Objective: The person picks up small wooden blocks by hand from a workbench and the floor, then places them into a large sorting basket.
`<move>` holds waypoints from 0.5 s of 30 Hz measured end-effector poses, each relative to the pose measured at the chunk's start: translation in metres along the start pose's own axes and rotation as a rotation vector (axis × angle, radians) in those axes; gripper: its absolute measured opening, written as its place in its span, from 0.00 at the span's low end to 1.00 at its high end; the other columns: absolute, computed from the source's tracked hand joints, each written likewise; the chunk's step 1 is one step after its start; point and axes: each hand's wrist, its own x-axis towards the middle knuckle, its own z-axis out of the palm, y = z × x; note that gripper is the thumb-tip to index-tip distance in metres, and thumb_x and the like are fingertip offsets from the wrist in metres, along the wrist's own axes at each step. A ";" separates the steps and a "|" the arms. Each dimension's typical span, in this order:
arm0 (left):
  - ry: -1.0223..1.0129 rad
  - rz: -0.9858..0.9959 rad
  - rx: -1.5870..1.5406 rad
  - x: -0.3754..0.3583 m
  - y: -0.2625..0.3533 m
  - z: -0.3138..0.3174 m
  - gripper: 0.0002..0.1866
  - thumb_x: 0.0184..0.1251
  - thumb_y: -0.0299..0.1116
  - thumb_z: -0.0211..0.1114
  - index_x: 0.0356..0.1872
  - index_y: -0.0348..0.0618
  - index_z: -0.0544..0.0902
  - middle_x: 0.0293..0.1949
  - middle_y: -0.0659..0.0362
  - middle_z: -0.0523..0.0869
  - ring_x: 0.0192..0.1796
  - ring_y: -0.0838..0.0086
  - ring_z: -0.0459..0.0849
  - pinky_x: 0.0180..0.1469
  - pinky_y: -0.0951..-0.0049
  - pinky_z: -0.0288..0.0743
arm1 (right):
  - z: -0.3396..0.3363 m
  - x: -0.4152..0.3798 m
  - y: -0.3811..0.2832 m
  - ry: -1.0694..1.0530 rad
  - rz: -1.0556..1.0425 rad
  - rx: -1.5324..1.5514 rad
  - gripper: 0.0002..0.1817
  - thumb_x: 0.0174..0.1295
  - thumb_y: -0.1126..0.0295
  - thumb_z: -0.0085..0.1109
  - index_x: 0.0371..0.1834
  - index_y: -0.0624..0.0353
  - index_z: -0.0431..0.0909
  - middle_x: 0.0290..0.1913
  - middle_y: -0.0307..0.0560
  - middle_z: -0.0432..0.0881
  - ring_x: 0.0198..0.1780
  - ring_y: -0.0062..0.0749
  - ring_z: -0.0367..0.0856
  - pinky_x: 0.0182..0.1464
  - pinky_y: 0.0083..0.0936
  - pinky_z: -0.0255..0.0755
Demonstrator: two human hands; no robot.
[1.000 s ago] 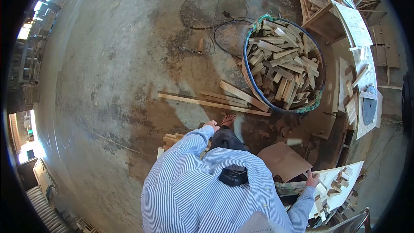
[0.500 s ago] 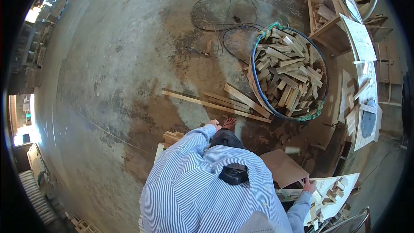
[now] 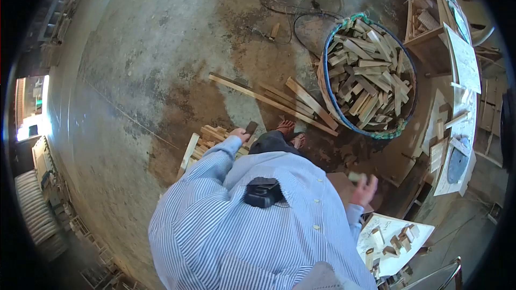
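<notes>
My left hand (image 3: pixel 242 135) is closed around a small dark wooden piece (image 3: pixel 251 127), just beside a stack of pale wood strips (image 3: pixel 214 133). On the other side, my right hand (image 3: pixel 365 191) hangs in the air, slightly blurred, with its fingers apart and nothing visible in it. Behind that hand is a brown sheet (image 3: pixel 339 183), partly covered by my shirt. A white board (image 3: pixel 384 262) with several small wood blocks (image 3: pixel 399 243) lies just below my right hand.
A large round basket (image 3: pixel 326 83) full of wood offcuts stands ahead on the right. Long wood strips (image 3: pixel 269 101) lie on the floor before my feet. A black cable (image 3: pixel 301 16) loops farther out. Along the right runs a worktable (image 3: pixel 466 75) with boards.
My left hand has moved left to the wood stack, and a dark wooden piece now shows in it. My right hand has lifted off the white board's edge and opened. My body has shifted.
</notes>
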 end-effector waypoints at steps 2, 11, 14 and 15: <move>-0.008 -0.035 -0.001 -0.017 -0.022 0.006 0.25 0.56 0.53 0.65 0.44 0.41 0.87 0.38 0.44 0.88 0.46 0.52 0.87 0.49 0.57 0.79 | 0.039 0.002 0.006 -0.264 -0.060 -0.297 0.29 0.66 0.59 0.65 0.64 0.69 0.72 0.69 0.64 0.70 0.71 0.55 0.67 0.72 0.40 0.61; 0.232 -0.077 -0.105 -0.048 -0.101 0.033 0.21 0.57 0.51 0.65 0.36 0.41 0.87 0.34 0.49 0.88 0.40 0.58 0.87 0.42 0.59 0.77 | 0.101 0.041 -0.027 -0.561 -0.017 -0.179 0.33 0.64 0.53 0.66 0.64 0.66 0.73 0.61 0.61 0.78 0.56 0.49 0.82 0.56 0.36 0.77; 0.361 -0.186 -0.101 -0.050 -0.102 0.024 0.23 0.58 0.52 0.65 0.41 0.42 0.87 0.38 0.46 0.88 0.44 0.54 0.87 0.46 0.59 0.78 | 0.121 0.073 -0.020 -0.564 -0.143 -0.212 0.32 0.64 0.52 0.66 0.62 0.66 0.75 0.57 0.60 0.81 0.51 0.48 0.84 0.54 0.36 0.78; 0.265 -0.184 -0.108 -0.047 -0.101 0.013 0.23 0.58 0.52 0.65 0.44 0.42 0.86 0.41 0.46 0.88 0.47 0.53 0.87 0.49 0.59 0.78 | 0.131 0.084 -0.023 -0.550 -0.190 -0.190 0.31 0.64 0.53 0.66 0.62 0.67 0.75 0.57 0.61 0.82 0.51 0.47 0.84 0.54 0.36 0.77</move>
